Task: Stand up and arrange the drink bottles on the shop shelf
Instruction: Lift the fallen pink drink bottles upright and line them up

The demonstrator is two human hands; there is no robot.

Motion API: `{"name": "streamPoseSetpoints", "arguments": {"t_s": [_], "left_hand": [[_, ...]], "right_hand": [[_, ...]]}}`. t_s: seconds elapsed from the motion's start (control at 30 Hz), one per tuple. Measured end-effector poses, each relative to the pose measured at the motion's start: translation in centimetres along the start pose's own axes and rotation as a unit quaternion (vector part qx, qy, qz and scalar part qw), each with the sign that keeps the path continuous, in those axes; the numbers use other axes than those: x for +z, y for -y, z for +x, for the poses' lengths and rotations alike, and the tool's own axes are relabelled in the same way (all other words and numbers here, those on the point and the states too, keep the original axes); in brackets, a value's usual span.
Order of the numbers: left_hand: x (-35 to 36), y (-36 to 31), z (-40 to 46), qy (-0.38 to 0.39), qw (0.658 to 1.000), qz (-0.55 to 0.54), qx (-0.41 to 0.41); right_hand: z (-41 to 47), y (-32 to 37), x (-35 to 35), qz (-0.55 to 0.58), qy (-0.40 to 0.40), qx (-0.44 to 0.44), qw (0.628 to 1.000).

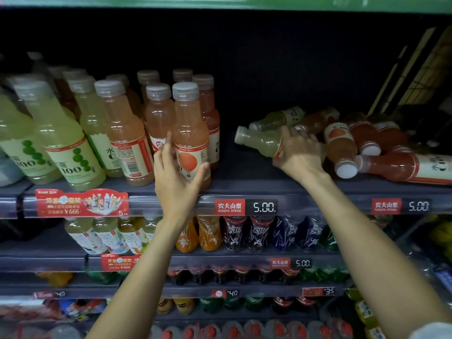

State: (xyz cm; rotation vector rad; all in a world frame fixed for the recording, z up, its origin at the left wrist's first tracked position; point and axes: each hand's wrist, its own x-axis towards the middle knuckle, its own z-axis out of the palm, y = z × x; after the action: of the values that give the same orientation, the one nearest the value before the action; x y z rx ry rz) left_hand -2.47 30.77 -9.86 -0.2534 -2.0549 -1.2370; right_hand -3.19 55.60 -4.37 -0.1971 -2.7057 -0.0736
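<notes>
Up on the dark grey shop shelf (244,184), at the far left, stand my upright pale green juice bottles with grey caps and green-dotted labels (63,140), leaning a little in this wide view. Just right of them stands a cluster of upright pink-orange juice bottles with grey caps (127,140), several rows deep. The front one, a pink-orange plastic bottle with a peach picture on its white label (192,135), stands at the shelf's front edge. My left hand (177,177) is at it with fingers spread wide: the thumb lies against the lower label on the right, the index finger points up along the left side, and the palm does not close around it.

Between that cluster and the pile at the right, the shelf floor lies bare. Below its edge sits a red brand tag with a black price display reading 5.00 (245,206).

Further right, my right hand (299,152) wraps over a pale green bottle lying on its side (259,140), cap pointing left, fingers curled over its labelled end. Behind it lies another pale green bottle on its side (276,119). To the right is a heap of toppled red and orange bottles with white caps (367,143), lying across one another, caps mostly toward me.
</notes>
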Motion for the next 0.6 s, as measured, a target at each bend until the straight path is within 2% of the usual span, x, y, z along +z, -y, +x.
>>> {"name": "streamPoseSetpoints", "arguments": {"t_s": [0.1,0.2,0.27,0.37,0.53,0.6], "left_hand": [[-0.2,0.0,0.2,0.003,1.000,-0.002,0.000],[-0.6,-0.1,0.4,0.005,1.000,-0.006,-0.008],[-0.7,-0.2,0.5,0.007,1.000,-0.014,-0.015],[-0.7,-0.1,0.5,0.008,1.000,-0.016,-0.019],[-0.7,-0.4,0.5,0.020,0.999,-0.019,-0.025],[-0.8,-0.4,0.5,0.020,0.999,-0.017,-0.024]], "right_hand": [[-0.8,1.4,-1.4,0.201,-0.052,0.056,0.977],[-0.6,2.7,-2.2,0.432,-0.054,0.097,0.895],[0.0,3.7,-2.2,0.526,-0.042,0.097,0.844],[1.1,5.4,-1.4,0.589,-0.011,0.101,0.801],[2.3,7.2,-0.1,0.611,0.022,0.129,0.781],[2.4,7.5,-0.1,0.605,0.034,0.127,0.785]]}}
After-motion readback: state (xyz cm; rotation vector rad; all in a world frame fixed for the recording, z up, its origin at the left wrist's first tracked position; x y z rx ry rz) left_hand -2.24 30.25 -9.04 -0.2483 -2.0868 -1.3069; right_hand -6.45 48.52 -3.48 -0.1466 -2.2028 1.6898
